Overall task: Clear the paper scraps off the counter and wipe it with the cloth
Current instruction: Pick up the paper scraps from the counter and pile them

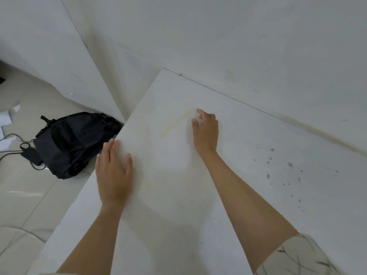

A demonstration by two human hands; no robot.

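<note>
Head view: the smooth white desk [228, 175], speckled dark at 3 o'clock, is pressed by the flat, released left hand [114, 173]. A white scrap [198, 118], centre, is pinched in the right hand [205, 130] grip. Paper scraps [6, 120] lie on the glossy floor [39, 195] at 9 o'clock.

Right hand [205, 129] fingertips blurred; something white may be under them, cannot tell if paper or cloth. Left hand [114, 172] fingertips washed out against the counter [248, 175]. Counter cut off at the right and bottom edges. Sleeve [297, 257] cut at the bottom edge. White scraps [6, 120] on the floor cut by the left edge. Cable [12, 136] runs out of frame left; where it ends is unseen. Bag [69, 143] partly hidden behind the counter edge. Dark specks [288, 165] too small to identify.
</note>
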